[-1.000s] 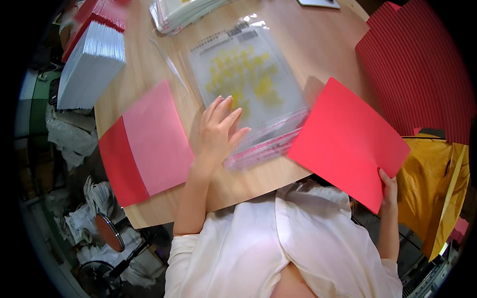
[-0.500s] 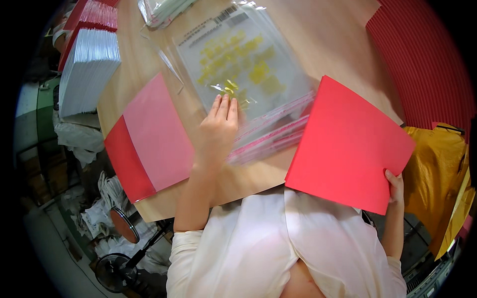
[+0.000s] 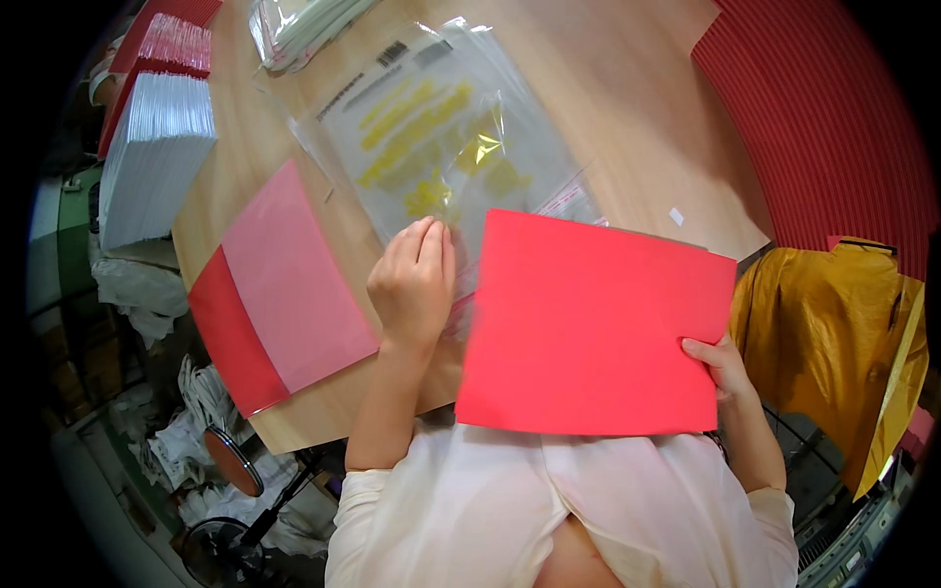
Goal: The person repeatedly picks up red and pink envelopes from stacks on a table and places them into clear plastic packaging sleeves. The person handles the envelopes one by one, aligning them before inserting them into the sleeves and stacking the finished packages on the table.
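My right hand (image 3: pixel 723 363) grips a large flat red card (image 3: pixel 598 323) by its right edge, thumb on top and the other fingers hidden beneath. The card is held level in front of my chest, over the near table edge. My left hand (image 3: pixel 417 279) is closed, its fingertips pinched together on the top clear plastic bag (image 3: pixel 392 176) of a stack with yellow print. The film puckers upward just beyond the fingertips. The red card covers part of the stack's near right side. Left of my hand lies a flat pink-and-red sleeve (image 3: pixel 289 284).
White-edged booklets (image 3: pixel 157 162) stand stacked at the far left. Folded clear bags (image 3: pixel 304 29) lie at the back. Ridged red stacks (image 3: pixel 823 118) fill the right side, above a yellow cloth (image 3: pixel 799 323). A small white scrap (image 3: pixel 676 217) lies on the wooden table (image 3: pixel 627 108).
The red card has swung leftward and levelled out, now overlapping the bags. My left fingers have drawn together and pulled slightly nearer, with the film bunching. The white scrap has come into view.
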